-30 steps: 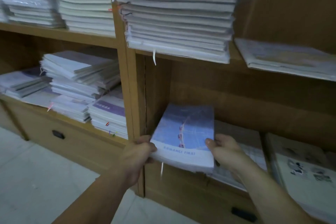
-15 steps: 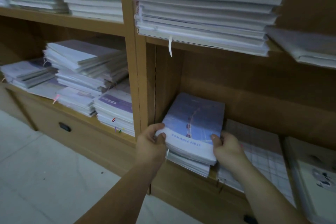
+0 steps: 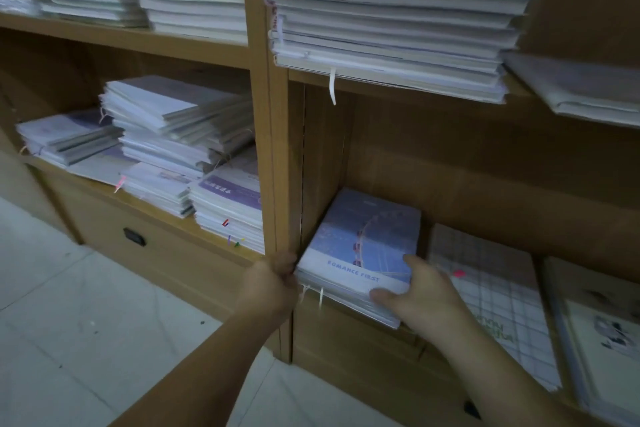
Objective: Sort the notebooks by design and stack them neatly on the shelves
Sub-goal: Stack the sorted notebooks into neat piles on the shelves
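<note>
Your right hand point(image 3: 426, 291) grips the near right corner of the blue notebook stack point(image 3: 360, 239), thumb on its edge; your left hand point(image 3: 272, 279) curls at the left corner, grip unclear.

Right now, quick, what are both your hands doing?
Left hand: curled, gripping the blue notebook stack at its left front corner.
Right hand: gripping the same stack's right front corner.

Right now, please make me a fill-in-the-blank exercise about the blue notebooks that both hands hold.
The top cover of the blue Ferris-wheel notebook stack reads ROMANCE ____. The left hand grips its front ____ corner; the right hand grips the other. A white ribbon hangs from the tall paper-white notebook pile ____ this stack.
Missing: FIRST; left; above.
</note>
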